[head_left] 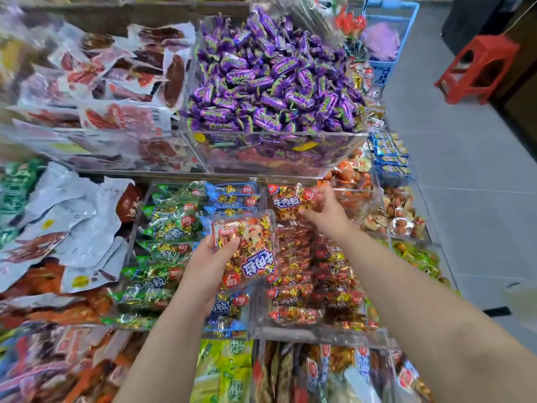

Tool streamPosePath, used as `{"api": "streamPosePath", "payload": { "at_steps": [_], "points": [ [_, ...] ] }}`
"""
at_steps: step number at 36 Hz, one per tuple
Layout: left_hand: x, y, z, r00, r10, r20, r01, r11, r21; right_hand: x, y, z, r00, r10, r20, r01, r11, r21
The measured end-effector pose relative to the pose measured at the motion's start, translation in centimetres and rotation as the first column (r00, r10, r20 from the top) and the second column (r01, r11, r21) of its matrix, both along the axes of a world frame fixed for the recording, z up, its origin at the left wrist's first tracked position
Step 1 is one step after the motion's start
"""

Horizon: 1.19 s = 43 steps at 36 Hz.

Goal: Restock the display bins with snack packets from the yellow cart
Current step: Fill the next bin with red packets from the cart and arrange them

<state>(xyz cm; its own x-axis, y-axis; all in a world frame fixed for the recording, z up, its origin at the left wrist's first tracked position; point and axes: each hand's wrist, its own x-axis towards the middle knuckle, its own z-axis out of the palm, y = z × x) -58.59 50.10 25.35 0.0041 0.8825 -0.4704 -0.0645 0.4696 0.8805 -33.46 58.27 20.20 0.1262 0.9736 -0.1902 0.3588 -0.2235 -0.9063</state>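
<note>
**Red packet** point(247, 251): a clear film pouch stuffed with small foil-twisted pieces in red and gold. It is held upside down, above the divider between the blue and red compartments. The left hand point(209, 263) clamps its left side, thumb on the face and fingers curled beneath.

**Handling (a judgement):** light, soft and crinkly. The film looks slick and the contents loose, so a corner pinch would probably let it sag. It is better taken across the body or by a flat sealed edge. It is not fragile, though a hard squeeze could crush the wrappers.

**Second red packet** point(290, 199): same kind, at the far end of the red bin point(319, 334). The right hand point(325, 210) pinches its right edge with curled fingers. I cannot tell whether it rests on the pile.

**Writing:** both packets carry 牛肉粒 in big blue-and-white characters. The inverted one also has small Latin script that looks like "beef cubes". The text on the red round badges is too small to read.

**Outward:** green packets point(165, 228) and blue packets point(232, 196) lie in the neighbouring compartments and show similar lettering. The purple candies point(270, 82) in the bin above read "Krokant". The yellow cart is not in view.
</note>
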Motion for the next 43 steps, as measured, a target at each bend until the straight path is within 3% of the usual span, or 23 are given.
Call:
{"api": "streamPosePath", "payload": {
  "at_steps": [3, 5, 8, 10, 15, 17, 18, 21, 23, 26, 27, 29, 30, 31, 34, 36, 39, 41, 43],
  "points": [
    [0.3, 0.1, -0.1, 1.000, 0.009, 0.010, -0.009, 1.000, -0.024, -0.2, -0.3, 0.1, 0.998, -0.067, 0.010, 0.067, 0.998, 0.000],
    [0.4, 0.2, -0.2, 1.000, 0.008, 0.018, -0.007, 1.000, -0.030, -0.6, -0.6, 0.3, 0.980, -0.197, 0.029, 0.196, 0.980, 0.041],
    [0.9, 0.1, 0.2, 0.997, 0.037, 0.061, -0.034, 0.998, -0.045, -1.2, -1.4, 0.5, 0.873, -0.487, 0.024, 0.483, 0.870, 0.098],
    [1.3, 0.1, 0.6, 0.993, 0.043, 0.106, -0.035, 0.997, -0.072, -1.6, -2.2, 1.1, 0.847, -0.531, 0.025, 0.527, 0.845, 0.090],
    [2.5, 0.2, 1.2, 0.984, -0.043, 0.171, 0.049, 0.998, -0.034, -2.4, -5.7, 2.8, 0.923, -0.356, -0.144, 0.365, 0.930, 0.041],
    [3.2, 0.3, 1.5, 0.978, -0.078, 0.192, 0.084, 0.996, -0.027, -2.7, -6.9, 3.5, 0.913, -0.205, -0.352, 0.181, 0.978, -0.101],
    [3.5, 0.3, 1.7, 0.977, -0.092, 0.190, 0.098, 0.995, -0.026, -2.7, -7.5, 3.7, 0.921, -0.098, -0.377, 0.046, 0.988, -0.145],
    [4.3, 0.5, 2.2, 0.983, -0.066, 0.170, 0.074, 0.996, -0.040, -2.5, -8.6, 4.0, 0.932, 0.130, -0.338, -0.225, 0.939, -0.259],
    [4.6, 0.7, 2.3, 0.984, -0.048, 0.172, 0.054, 0.998, -0.030, -2.5, -9.2, 4.1, 0.875, 0.089, -0.475, -0.251, 0.923, -0.291],
    [4.5, 0.8, 2.3, 0.986, -0.075, 0.152, 0.075, 0.997, 0.002, -2.3, -9.6, 4.6, 0.855, -0.072, -0.514, -0.061, 0.970, -0.237],
    [4.3, 0.8, 2.2, 0.987, -0.106, 0.121, 0.105, 0.994, 0.015, -2.1, -9.6, 4.8, 0.812, -0.158, -0.561, 0.052, 0.978, -0.201],
    [3.9, 0.6, 1.9, 0.982, -0.188, 0.026, 0.187, 0.982, 0.037, -1.5, -9.5, 5.2, 0.630, -0.302, -0.715, 0.248, 0.951, -0.183],
    [3.8, 0.5, 1.8, 0.975, -0.220, -0.020, 0.221, 0.974, 0.049, -1.3, -9.4, 5.3, 0.584, -0.323, -0.745, 0.280, 0.941, -0.188],
    [3.8, 0.3, 1.8, 0.968, -0.243, -0.064, 0.246, 0.967, 0.058, -1.4, -9.4, 5.6, 0.594, -0.321, -0.738, 0.264, 0.944, -0.198],
    [3.8, 0.0, 1.9, 0.924, -0.277, -0.263, 0.310, 0.946, 0.093, -2.7, -9.6, 5.8, 0.778, -0.209, -0.593, 0.098, 0.972, -0.213],
    [3.4, 0.0, 1.9, 0.854, -0.224, -0.469, 0.330, 0.931, 0.156, -2.7, -9.4, 5.9, 0.889, -0.179, -0.421, 0.111, 0.977, -0.182],
    [2.2, 0.2, 1.4, 0.642, -0.053, -0.765, 0.390, 0.882, 0.266, -0.9, -8.1, 6.6, 0.996, -0.083, -0.032, 0.082, 0.996, -0.021],
    [1.6, 0.6, 0.9, 0.452, 0.007, -0.892, 0.482, 0.840, 0.251, 0.1, -6.8, 7.4, 0.957, 0.070, 0.281, -0.088, 0.995, 0.050],
    [1.5, 1.1, 0.0, 0.309, -0.069, -0.949, 0.547, 0.829, 0.117, 0.2, -5.1, 7.7, 0.806, 0.215, 0.552, -0.282, 0.959, 0.038]
  ]
}}
